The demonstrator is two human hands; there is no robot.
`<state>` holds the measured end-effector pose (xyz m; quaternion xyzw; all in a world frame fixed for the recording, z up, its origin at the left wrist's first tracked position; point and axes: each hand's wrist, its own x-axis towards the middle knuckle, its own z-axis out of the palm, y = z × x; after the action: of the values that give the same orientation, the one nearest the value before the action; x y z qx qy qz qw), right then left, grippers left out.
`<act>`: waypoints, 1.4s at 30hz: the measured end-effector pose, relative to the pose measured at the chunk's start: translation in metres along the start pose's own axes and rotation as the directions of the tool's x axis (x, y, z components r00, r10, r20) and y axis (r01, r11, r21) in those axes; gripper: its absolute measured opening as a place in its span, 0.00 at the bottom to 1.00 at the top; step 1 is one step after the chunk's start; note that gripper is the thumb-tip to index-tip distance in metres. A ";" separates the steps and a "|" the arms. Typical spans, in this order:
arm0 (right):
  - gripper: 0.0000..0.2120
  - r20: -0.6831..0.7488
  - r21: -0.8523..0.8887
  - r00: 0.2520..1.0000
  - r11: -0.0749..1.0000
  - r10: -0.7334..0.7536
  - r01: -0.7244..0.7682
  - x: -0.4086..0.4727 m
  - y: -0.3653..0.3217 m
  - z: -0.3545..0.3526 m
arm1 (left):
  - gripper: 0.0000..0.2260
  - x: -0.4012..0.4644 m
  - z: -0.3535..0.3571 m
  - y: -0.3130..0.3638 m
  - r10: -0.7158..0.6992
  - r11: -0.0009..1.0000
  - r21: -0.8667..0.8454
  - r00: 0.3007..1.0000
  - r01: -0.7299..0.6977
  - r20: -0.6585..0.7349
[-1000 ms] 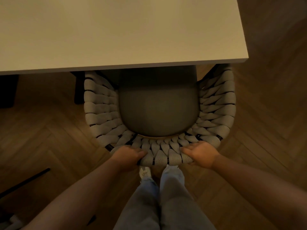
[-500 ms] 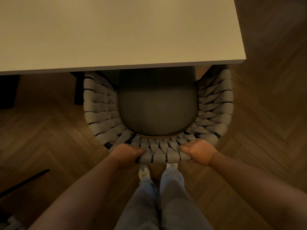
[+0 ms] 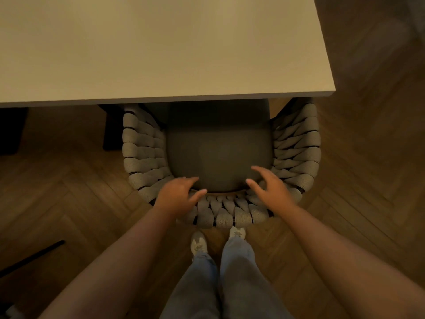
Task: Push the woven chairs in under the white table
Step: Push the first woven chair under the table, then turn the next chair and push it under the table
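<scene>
Woven grey cord wraps the curved back of the chair (image 3: 220, 215), and both hands are off it now, where half a second ago each one was clamped on that top rail. Left hand (image 3: 177, 196) hovers with fingers loosely spread and pointing forward, holding nothing, thumb out toward the middle; whether its heel touches the weave I cannot tell, since the hand is blurred. Right hand (image 3: 271, 187) is lifted too, fingers splayed and straight, gripping nothing, floating over the rail's right bend. Just ahead of both sets of fingertips sits the dark seat cushion (image 3: 218, 155), and beyond that the near edge of the white table (image 3: 161, 65), which covers the front of the seat and the tips of the woven arms. So the chair stands partly under the table, its back curving out toward the person, directly below the wrists. It has barely shifted against the table edge since the earlier frames; the release is the real change. Behind the hands, two white shoes (image 3: 199, 245) and blue jeans (image 3: 230, 284) stand on the herringbone wood floor (image 3: 57, 192). No label, brand or writing shows anywhere.
</scene>
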<state>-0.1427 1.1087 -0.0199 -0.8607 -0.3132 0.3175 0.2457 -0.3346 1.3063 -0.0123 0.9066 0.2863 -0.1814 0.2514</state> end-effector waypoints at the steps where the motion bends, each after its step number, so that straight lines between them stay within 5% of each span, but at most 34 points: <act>1: 0.27 -0.046 0.079 0.998 0.996 0.043 -0.039 0.001 -0.008 -0.001 | 0.28 0.001 -0.006 -0.001 -0.034 0.998 -0.048 0.998 0.031 -0.061; 7: 0.32 -0.141 0.129 0.990 0.992 0.022 -0.004 -0.011 -0.043 -0.002 | 0.26 -0.013 -0.040 -0.013 -0.218 0.856 -0.511 0.950 0.077 -0.222; 19: 0.39 0.122 0.047 0.956 0.963 -0.268 0.264 -0.041 -0.128 0.042 | 0.25 -0.123 -0.035 -0.050 -0.435 0.712 -0.692 0.847 0.115 -0.306; 30: 0.42 0.438 0.049 0.741 0.837 -0.509 0.545 -0.094 -0.211 0.106 | 0.24 -0.267 0.000 -0.079 -0.759 0.523 -0.823 0.560 0.222 -0.331; 42: 0.36 0.629 0.105 0.458 0.653 -0.628 0.750 -0.185 -0.296 0.223 | 0.22 -0.424 0.067 -0.114 -0.928 0.324 -0.913 0.273 0.248 -0.255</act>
<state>-0.5236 1.2325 0.0862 -0.5229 -0.7251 0.4207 0.1545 -0.7435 1.1681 0.0943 0.4836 0.7629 0.2692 0.3343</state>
